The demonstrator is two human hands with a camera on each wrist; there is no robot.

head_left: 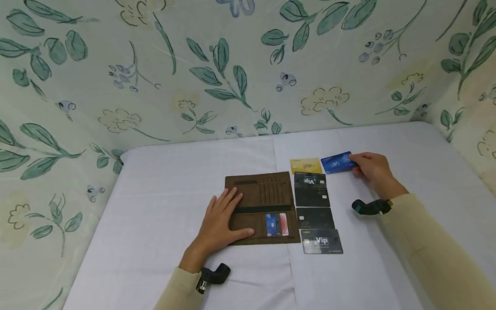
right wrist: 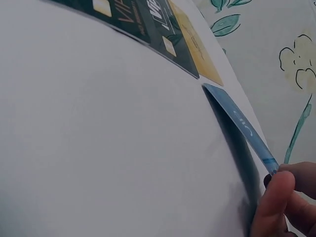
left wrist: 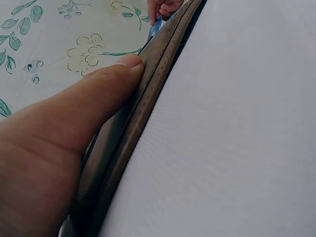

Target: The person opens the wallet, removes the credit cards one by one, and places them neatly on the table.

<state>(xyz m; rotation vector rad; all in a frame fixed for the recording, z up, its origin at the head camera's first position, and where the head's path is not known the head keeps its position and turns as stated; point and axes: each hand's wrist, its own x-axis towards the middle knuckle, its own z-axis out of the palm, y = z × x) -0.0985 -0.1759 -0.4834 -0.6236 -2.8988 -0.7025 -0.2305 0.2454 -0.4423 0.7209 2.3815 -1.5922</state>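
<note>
A brown wallet point(head_left: 257, 193) lies spread flat on the white table, with several colourful cards point(head_left: 276, 224) tucked in its lower slots. My left hand point(head_left: 218, 224) rests on the wallet's left half, fingers spread; in the left wrist view its thumb point(left wrist: 113, 79) lies along the wallet's edge. Between thumb and fingers, my right hand point(head_left: 374, 170) pinches the right end of a blue VIP card point(head_left: 336, 163). The right wrist view shows this blue card point(right wrist: 242, 123) tilted, its near edge raised over a shadow on the cloth.
Right of the wallet runs a column of cards: a yellow card point(head_left: 306, 165) at the top, dark cards point(head_left: 311, 189) below it, another black card point(head_left: 316, 218), and a grey Vip card point(head_left: 321, 241) lowest. A floral cloth point(head_left: 242, 78) hangs behind the table point(head_left: 167, 180).
</note>
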